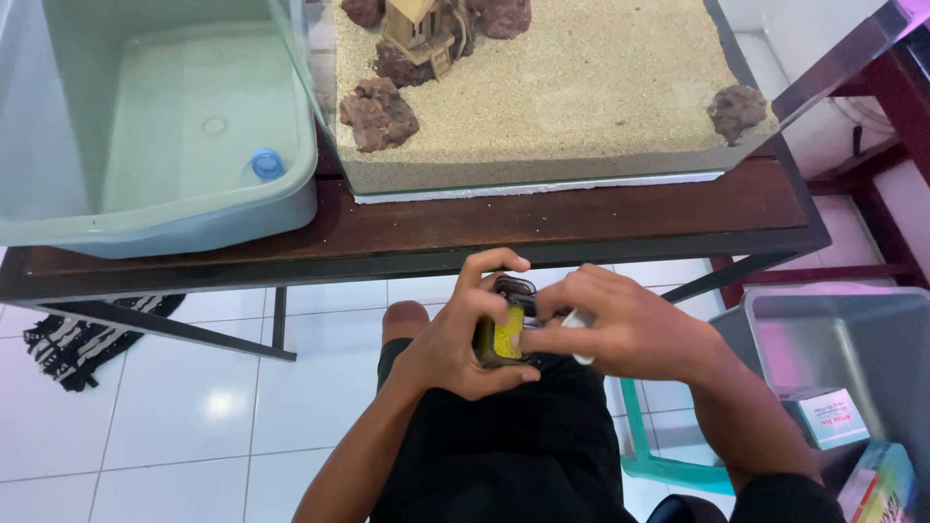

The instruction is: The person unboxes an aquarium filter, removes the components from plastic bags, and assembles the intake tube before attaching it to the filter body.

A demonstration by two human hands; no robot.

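Gripping small dark container [501, 334] with yellow contents, left hand [455, 344] wraps closed around it above lap. Right hand [620, 329] pinches white piece [579, 322] at container's side, fingers together. Sand-filled glass tank [542, 179] on dark table [581, 218] ahead; pale green tub [165, 218] alongside.

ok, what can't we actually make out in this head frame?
- Small dark-and-yellow object: mostly covered by the left hand and right hand; kind unclear.
- White piece at the right fingers: largely hidden.
- Wooden ornament in the sand tank: cut by top edge.
- Boxes lower right: partly cropped.
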